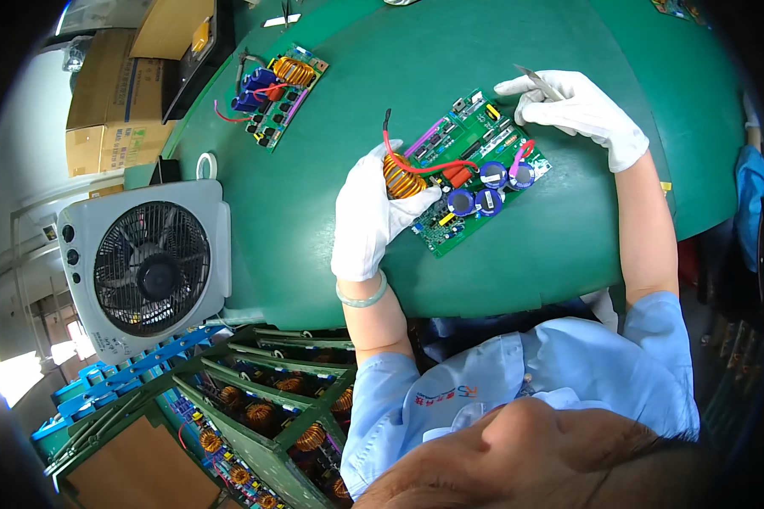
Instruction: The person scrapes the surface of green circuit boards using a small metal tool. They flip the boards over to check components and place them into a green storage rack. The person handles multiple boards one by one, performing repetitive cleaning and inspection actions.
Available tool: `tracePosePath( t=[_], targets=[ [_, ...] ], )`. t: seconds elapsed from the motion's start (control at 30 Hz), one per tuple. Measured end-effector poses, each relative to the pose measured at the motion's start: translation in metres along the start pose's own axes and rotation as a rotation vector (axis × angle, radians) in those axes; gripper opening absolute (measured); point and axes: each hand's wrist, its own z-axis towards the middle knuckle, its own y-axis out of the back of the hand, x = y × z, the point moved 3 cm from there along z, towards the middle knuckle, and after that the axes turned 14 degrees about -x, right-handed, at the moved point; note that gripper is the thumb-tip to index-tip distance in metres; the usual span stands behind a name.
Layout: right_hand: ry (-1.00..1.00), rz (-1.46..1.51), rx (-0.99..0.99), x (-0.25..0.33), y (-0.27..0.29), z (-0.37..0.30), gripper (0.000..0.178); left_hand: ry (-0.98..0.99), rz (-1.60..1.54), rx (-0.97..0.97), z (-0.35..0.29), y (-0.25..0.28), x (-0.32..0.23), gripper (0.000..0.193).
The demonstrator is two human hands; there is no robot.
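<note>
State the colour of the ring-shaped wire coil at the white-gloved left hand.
Golden orange; the ring-shaped wire coil shows best in the head view.

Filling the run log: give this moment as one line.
left hand: around coil on circuit board | right hand: holds pointed tool | second board: on green table
</note>
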Motion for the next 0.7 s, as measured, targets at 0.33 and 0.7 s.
tracePosePath(
  t=[0.33,0.7],
  targets=[
    [0.013,0.002,-0.083,-0.0063,-0.0068,0.0070,0.040,-0.105,0.057,-0.062,-0.0035,-0.0001,-0.0047,0.075],
    [-0.003,-0.027,-0.165,-0.0073,-0.0084,0.0085,0.038,-0.159,0.077,-0.090,-0.0016,-0.0004,-0.0046,0.069]
  ],
)
